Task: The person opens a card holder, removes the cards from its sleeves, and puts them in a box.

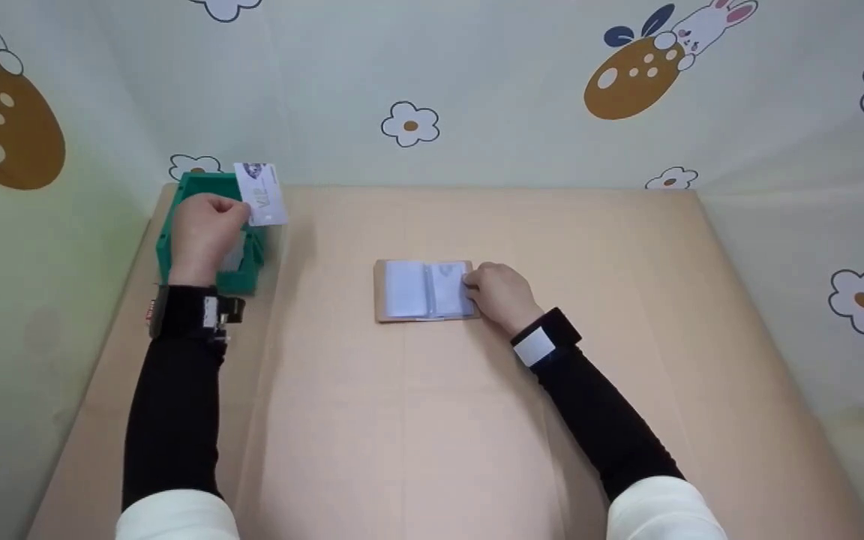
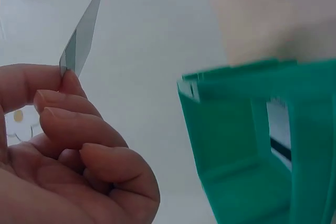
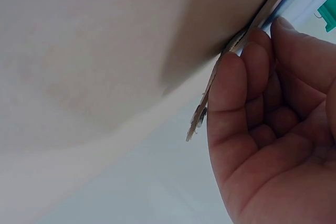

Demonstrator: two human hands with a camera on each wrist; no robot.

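My left hand (image 1: 205,232) is raised over the left side of the table and pinches a white VIP card (image 1: 263,193) between thumb and forefinger. In the left wrist view the card (image 2: 84,35) stands tilted, nearly edge-on, above the curled fingers. Below and beside this hand is a green plastic box (image 1: 238,283) with more card inside. A brown card holder (image 1: 380,292) lies open at mid-table, its clear sleeves (image 1: 406,289) spread. My right hand (image 1: 505,296) grips the holder's right edge, thumb over the sleeve and fingers along the cover's edge.
The tan tabletop (image 1: 417,435) meets a pale patterned backdrop (image 1: 492,90) at the back and both sides. Inside the box, a white card with a dark stripe (image 2: 280,132) shows through an opening.
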